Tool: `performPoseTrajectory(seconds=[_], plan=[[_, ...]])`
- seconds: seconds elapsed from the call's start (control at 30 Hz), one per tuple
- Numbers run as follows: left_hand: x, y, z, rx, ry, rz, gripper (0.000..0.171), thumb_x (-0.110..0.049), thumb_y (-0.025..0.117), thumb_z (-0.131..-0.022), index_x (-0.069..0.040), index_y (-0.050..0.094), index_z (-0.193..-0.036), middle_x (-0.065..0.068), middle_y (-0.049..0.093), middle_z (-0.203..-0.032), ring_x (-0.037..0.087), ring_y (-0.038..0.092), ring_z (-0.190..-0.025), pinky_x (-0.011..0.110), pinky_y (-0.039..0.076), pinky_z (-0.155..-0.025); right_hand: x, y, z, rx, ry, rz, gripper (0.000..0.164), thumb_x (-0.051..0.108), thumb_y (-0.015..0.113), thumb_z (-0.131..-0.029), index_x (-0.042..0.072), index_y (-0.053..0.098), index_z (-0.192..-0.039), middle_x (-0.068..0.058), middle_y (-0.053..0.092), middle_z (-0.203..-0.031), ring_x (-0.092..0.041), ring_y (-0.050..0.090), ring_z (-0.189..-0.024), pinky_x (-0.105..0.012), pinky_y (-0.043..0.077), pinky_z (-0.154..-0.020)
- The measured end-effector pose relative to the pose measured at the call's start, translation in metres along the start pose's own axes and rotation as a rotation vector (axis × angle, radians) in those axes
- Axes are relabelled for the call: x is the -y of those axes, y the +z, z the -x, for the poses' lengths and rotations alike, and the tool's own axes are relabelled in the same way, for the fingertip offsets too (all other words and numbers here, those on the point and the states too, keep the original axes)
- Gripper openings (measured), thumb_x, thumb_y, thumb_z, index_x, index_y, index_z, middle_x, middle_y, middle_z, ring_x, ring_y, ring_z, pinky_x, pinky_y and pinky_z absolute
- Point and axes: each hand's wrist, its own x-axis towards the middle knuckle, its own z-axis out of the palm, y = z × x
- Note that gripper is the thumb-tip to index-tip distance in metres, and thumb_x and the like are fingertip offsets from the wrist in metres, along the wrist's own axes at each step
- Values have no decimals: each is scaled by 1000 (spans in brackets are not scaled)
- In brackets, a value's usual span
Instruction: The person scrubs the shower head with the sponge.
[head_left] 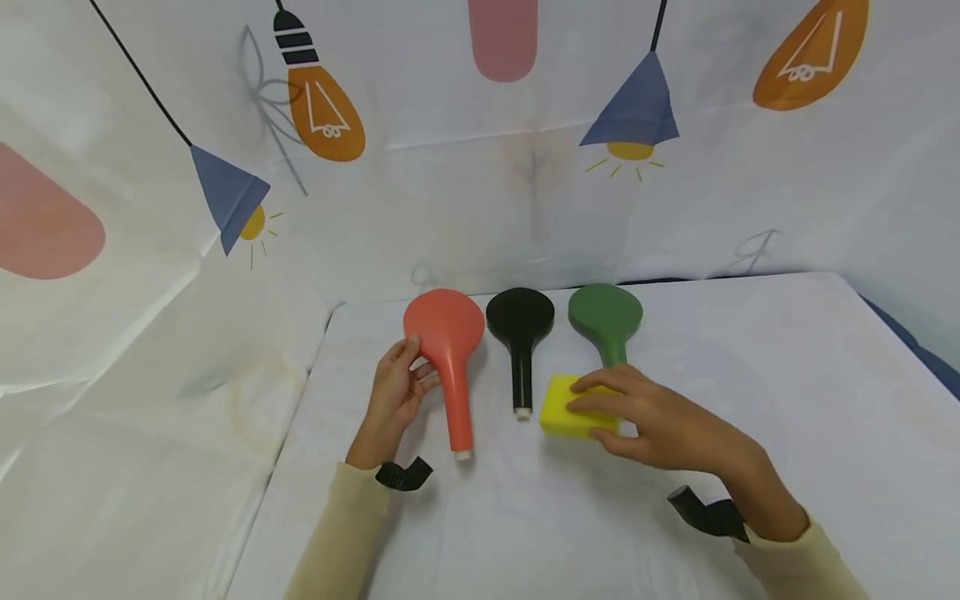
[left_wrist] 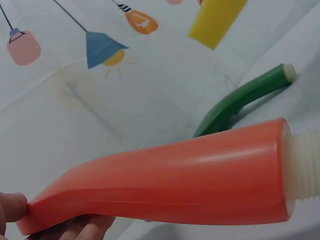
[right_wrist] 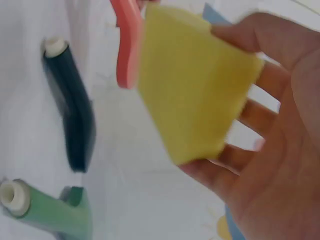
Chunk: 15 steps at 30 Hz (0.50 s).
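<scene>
Clearly, both hands are occupied on either side of the black shower head [head_left: 520, 321], which lies on the white table [head_left: 750, 417]. To its left, the left hand [head_left: 392, 396] grips the red shower head [head_left: 447, 342] by the left rim of the disc: the thumb presses on the upper face while the other fingers, loosely bent and slightly parted, reach in underneath, so the gap between thumb and fingers is only as wide as the disc is thick. How firmly they squeeze cannot be told.

The red shower head points its disc away from the person and its handle toward them. Its long axis runs nearly alongside that of the black one, the near end leaning a little toward it, and its pale threaded end [left_wrist: 302, 167] comes nearer the person than the black one's tip.

Just right of the black shower head's handle, the right hand [head_left: 660, 421] holds a yellow sponge [head_left: 558, 408], thumb on one side and fingers on the other, set as wide as the block and spread from one another. Fingers cover the sponge's right part, so its long axis is hard to tell. The green shower head [head_left: 604, 312] lies right of the black one, its disc also pointing away, its lower handle hidden.
</scene>
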Motion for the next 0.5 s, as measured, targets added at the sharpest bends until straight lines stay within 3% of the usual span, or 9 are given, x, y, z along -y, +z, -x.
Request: performPoseTrajectory(seconds=[0.13,0.33,0.5], plan=[[1,-5,-12,-53,-16,-11,32,-35,55,-102,-12,54,-124,1,61,-99,15,72,-75,30,60,-61,-11,-1,2,-81,76,17,45,9,79,-78,17,69,-121,-2,61,-129,-18,52,-115,-9,40,-96],[-1,-11,-25,-101,-39,-52,44,-36,53,-103,-10,48,-138,2,59,-105,14,72,-77,29,60,-63,-23,-3,6,-158,193,46,52,5,82,-77,17,67,-125,-3,58,-130,-23,51,-117,-22,53,-82],[2,-14,-35,-125,-65,-64,50,-36,50,-104,-7,44,-145,4,58,-107,13,72,-76,30,60,-62,-34,-2,8,-237,248,30,49,3,80,-78,15,68,-124,-6,59,-131,-27,52,-120,-6,41,-91]])
